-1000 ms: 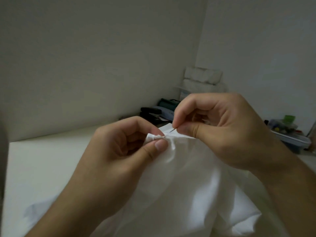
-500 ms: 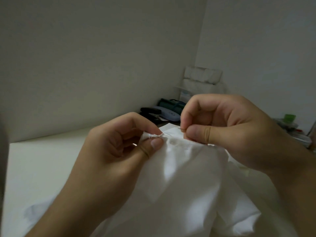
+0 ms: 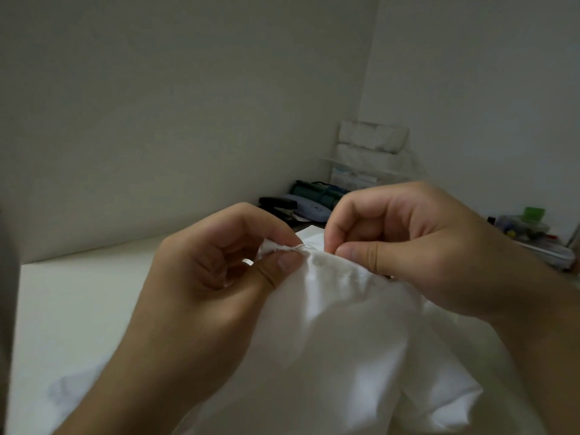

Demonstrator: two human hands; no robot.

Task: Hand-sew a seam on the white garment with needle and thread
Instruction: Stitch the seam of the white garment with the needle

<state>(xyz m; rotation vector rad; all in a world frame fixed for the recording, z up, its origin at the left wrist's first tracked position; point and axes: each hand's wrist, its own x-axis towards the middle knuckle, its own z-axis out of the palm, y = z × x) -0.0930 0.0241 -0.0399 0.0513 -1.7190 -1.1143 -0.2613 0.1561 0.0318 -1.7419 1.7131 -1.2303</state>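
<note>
The white garment (image 3: 339, 334) is bunched up in front of me, raised off the table. My left hand (image 3: 201, 290) pinches its gathered top edge between thumb and forefinger. My right hand (image 3: 417, 246) is just to the right, thumb and forefinger pressed together at the fabric edge, where the needle was held a moment ago. The needle itself is hidden between the fingertips. A short stretch of pale thread (image 3: 303, 246) runs along the edge between the two hands.
A white table (image 3: 72, 296) spreads out to the left. At the back corner lie a black stapler (image 3: 277, 204), a pale pouch (image 3: 310, 210) and a dark green case (image 3: 317, 191). Stacked white packs (image 3: 372, 142) stand behind. A tray of small items (image 3: 530, 227) sits at the right.
My right hand has drawn to the right away from the left hand, and the needle tip seen earlier is now hidden. The left hand keeps its pinch on the edge.
</note>
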